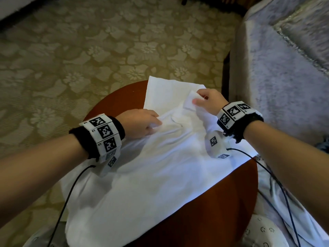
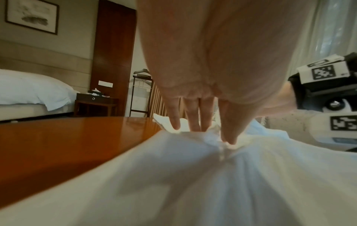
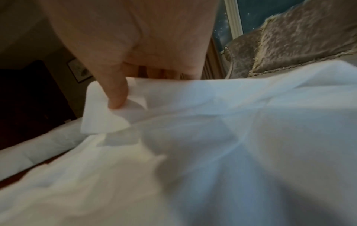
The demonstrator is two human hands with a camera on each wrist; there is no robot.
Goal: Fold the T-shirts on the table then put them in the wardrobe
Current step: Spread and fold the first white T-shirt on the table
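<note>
A white T-shirt (image 1: 151, 175) lies spread over the round red-brown wooden table (image 1: 222, 211), its lower part hanging off the near edge. My left hand (image 1: 142, 122) pinches a bunch of the cloth near the collar; in the left wrist view its fingers (image 2: 228, 130) gather the fabric (image 2: 193, 175) into a pucker. My right hand (image 1: 204, 102) pinches a raised flap of the shirt further back and to the right. In the right wrist view its thumb (image 3: 115, 94) presses on that white flap (image 3: 102, 116).
A grey-upholstered sofa (image 1: 284, 68) stands close on the right of the table. Patterned beige carpet (image 1: 89, 50) lies beyond and to the left. Black cables (image 1: 71, 193) trail from both wristbands. The left wrist view shows a bed (image 2: 29, 91), a nightstand (image 2: 94, 104) and a valet stand (image 2: 141, 91).
</note>
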